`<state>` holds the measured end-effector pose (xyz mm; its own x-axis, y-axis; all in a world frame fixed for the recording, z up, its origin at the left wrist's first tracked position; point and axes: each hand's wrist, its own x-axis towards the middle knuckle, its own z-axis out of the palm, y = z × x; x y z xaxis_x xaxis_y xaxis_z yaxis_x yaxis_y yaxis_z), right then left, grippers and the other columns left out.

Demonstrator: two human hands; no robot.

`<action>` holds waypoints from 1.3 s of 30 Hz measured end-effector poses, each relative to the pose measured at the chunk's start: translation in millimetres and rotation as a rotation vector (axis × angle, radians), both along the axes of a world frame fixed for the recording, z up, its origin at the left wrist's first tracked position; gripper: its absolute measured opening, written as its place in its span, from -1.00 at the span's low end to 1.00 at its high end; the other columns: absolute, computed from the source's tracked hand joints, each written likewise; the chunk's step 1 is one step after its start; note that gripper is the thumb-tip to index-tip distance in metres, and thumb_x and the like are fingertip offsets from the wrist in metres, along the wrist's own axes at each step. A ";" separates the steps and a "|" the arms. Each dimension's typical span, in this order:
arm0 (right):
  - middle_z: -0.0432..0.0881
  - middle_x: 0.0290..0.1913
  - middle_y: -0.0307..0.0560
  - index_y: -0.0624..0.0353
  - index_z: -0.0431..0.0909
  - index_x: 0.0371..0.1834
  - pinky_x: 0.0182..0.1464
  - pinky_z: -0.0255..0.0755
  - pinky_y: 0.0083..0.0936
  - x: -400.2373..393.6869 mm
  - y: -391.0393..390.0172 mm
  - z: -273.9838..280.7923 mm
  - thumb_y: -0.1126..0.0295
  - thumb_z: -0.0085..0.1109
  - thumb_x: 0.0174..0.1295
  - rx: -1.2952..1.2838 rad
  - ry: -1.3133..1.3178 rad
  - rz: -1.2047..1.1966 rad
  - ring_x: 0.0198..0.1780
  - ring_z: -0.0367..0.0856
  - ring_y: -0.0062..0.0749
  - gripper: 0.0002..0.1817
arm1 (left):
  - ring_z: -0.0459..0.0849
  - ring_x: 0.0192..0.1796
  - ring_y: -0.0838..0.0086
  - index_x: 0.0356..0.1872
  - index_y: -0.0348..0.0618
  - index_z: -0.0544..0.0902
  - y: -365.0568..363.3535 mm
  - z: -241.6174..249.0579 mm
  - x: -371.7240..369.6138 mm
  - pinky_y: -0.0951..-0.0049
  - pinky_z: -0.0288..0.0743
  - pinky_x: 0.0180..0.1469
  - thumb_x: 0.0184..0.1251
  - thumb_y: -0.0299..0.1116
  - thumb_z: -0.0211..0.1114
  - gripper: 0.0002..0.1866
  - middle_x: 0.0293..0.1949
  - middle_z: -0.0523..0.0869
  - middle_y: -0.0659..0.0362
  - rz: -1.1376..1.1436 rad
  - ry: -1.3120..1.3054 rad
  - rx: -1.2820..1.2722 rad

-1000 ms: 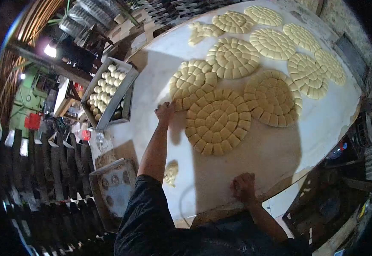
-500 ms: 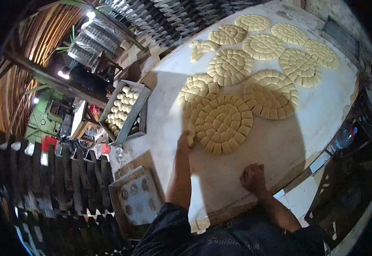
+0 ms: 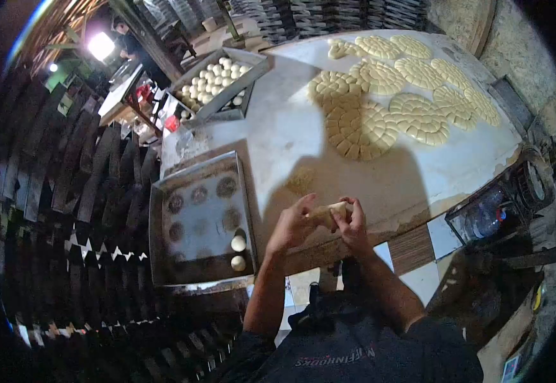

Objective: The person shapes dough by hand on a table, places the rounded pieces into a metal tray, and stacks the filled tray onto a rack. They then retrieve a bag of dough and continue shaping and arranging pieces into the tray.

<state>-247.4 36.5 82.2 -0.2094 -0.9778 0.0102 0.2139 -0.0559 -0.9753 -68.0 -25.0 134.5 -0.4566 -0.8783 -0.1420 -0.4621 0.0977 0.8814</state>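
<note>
Both my hands are above the near edge of the white table. My left hand (image 3: 291, 225) grips one end of a small piece of dough (image 3: 321, 216), and my right hand (image 3: 353, 228) has its fingers closed around the other end. Beyond them, a yellowish patch (image 3: 301, 180) marks the table surface. Farther back lies a large dough round cut into blocks (image 3: 360, 131), partly in shadow. To the left of my left hand, two dough balls (image 3: 238, 243) sit in the right side of a shallow metal tray (image 3: 247, 217).
Several more cut dough rounds (image 3: 418, 118) cover the far right of the table (image 3: 278, 127). A box (image 3: 252, 75) full of dough balls stands at the back left. A bottle (image 3: 485, 217) is off the right edge. Another person (image 3: 144, 51) is in the background.
My left hand has left the side of the cut round and come back toward me. My right hand has risen from the table, and both now hold the dough. My view has shifted.
</note>
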 end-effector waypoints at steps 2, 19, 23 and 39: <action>0.59 -0.22 -0.05 0.27 0.26 0.19 -0.25 0.54 -0.52 -7.3 0.8 -1.8 0.48 0.20 0.33 0.123 0.165 0.047 -0.20 0.59 -0.52 -0.57 | 0.66 -0.22 0.47 0.16 -0.24 0.59 4.9 -9.4 39.1 0.37 0.54 -0.14 0.41 -0.22 0.28 -0.59 -0.27 0.74 0.03 -0.046 0.032 -0.077; 0.51 -0.20 0.22 0.25 0.53 -0.25 0.25 0.20 0.12 -184.2 -66.4 -75.7 0.23 0.22 0.20 -0.370 1.443 0.420 -0.05 0.44 0.14 -0.72 | 0.50 -0.04 -0.04 -0.24 -0.17 0.57 -1.6 -65.3 -6.1 0.07 0.37 0.02 0.11 -0.11 0.43 -0.63 -0.23 0.56 -0.05 0.379 -0.407 -0.463; 0.54 -0.06 0.34 0.38 0.57 -0.15 0.40 0.13 0.10 -109.1 -100.0 -78.8 0.23 0.21 0.14 -0.300 1.254 0.377 0.10 0.45 0.26 -0.62 | 0.53 -0.03 0.00 -0.18 -0.15 0.60 -7.3 -99.3 -70.9 0.05 0.38 0.04 0.11 -0.20 0.42 -0.67 -0.18 0.60 -0.02 0.365 -0.335 -0.512; 0.53 -0.02 0.33 0.45 0.54 -0.17 0.37 0.22 0.15 -103.4 -98.3 -91.8 0.32 0.19 0.08 -0.571 1.176 0.623 0.12 0.45 0.27 -0.63 | 0.58 -0.13 -0.01 -0.24 -0.19 0.62 -11.6 -119.5 -91.4 0.08 0.46 0.01 0.14 -0.34 0.38 -0.79 -0.23 0.62 -0.03 0.376 -0.404 -0.532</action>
